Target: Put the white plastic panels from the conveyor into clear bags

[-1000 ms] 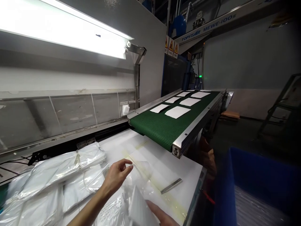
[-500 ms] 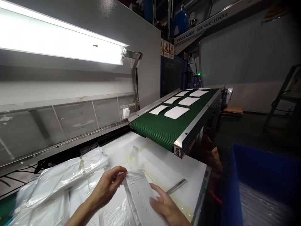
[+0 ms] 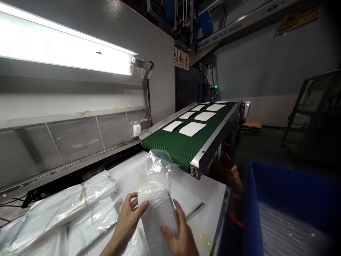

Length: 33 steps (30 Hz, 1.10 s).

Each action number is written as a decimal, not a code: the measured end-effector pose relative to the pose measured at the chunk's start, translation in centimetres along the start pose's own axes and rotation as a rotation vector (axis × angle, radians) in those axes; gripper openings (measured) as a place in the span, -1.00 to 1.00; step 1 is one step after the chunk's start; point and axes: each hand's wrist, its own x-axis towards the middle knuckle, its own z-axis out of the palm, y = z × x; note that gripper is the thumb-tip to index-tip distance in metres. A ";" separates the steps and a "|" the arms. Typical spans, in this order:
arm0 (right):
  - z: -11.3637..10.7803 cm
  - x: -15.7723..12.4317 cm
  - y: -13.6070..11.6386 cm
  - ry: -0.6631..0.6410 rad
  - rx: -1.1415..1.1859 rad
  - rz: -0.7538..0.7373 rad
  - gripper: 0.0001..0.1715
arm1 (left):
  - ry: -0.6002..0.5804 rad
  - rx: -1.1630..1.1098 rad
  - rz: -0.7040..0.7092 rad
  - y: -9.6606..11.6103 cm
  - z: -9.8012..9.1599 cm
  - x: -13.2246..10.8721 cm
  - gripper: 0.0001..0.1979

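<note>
At the near edge of the white tabletop, just below the end of the green conveyor belt, we hold a white perforated plastic panel between both hands. Our left hand takes its left edge, fingers curled onto the face. Our right hand clasps the lower right side, fingers stretched up along the rim. Both hands are closed on the panel; neither is free.

The panel's far end sits in a clear plastic bag, which billows up crumpled toward the belt. The near end, under our hands, looks bare, though we cannot be sure where the film stops. We judge the bagging begun but not finished: most of the panel has yet to be covered. A pile of bagged pieces lies to the left, while flat white pieces wait on the belt.

The panel looks rigid and matte, a flat rectangle with rows of small holes and a raised edge. The bag is thin, glossy and heavily wrinkled, as is the slick film on the pile. The belt is finely ribbed between bright metal rails. A thin metal strip lies just beside our right hand, and a blue crate lined with clear film stands well apart to the right.
</note>
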 end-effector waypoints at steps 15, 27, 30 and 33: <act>-3.5 1.1 -4.5 -0.015 0.227 0.072 -0.46 | -0.209 0.003 0.143 -5.3 1.6 -2.2 -0.59; -4.5 -0.1 -1.9 0.230 -0.209 -0.485 -0.90 | -0.240 0.092 0.200 -2.0 1.2 -2.8 -0.72; -4.8 -0.9 -0.5 0.095 -0.207 -0.306 -0.83 | -0.227 0.109 0.206 -2.3 1.3 -2.8 -0.71; -5.7 -1.7 0.6 -0.070 -0.185 -0.139 -0.69 | -0.219 0.173 0.206 -2.9 1.0 -2.9 -0.69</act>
